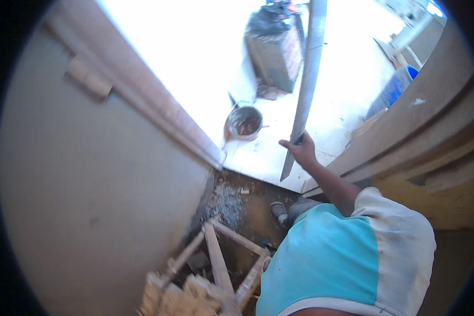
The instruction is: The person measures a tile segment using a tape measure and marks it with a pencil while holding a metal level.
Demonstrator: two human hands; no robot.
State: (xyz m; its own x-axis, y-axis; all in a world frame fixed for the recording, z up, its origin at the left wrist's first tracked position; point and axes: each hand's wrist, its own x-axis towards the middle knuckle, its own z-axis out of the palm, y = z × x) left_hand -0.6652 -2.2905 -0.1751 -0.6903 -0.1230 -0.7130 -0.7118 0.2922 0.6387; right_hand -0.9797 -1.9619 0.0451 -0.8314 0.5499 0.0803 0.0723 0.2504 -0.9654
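Observation:
My right arm reaches forward from a teal and white shirt. My right hand [304, 151] is closed around the lower part of a long, grey, flat bar [312, 73], which looks like a metal straightedge. The thumb points out to the left across it. The bar stands steeply tilted, its upper end running out of the picture and its lower end hanging free above the doorway floor. I cannot see my left hand; the torso covers much of the lower right.
At lower left stands a wooden frame [218, 258] beside rough blocks [192, 297]. Grey rubble [224, 205] lies by the plain wall [100, 184]. Beyond the threshold are a bucket [245, 122], a box [276, 60] topped with black plastic, and a blue barrel [392, 92].

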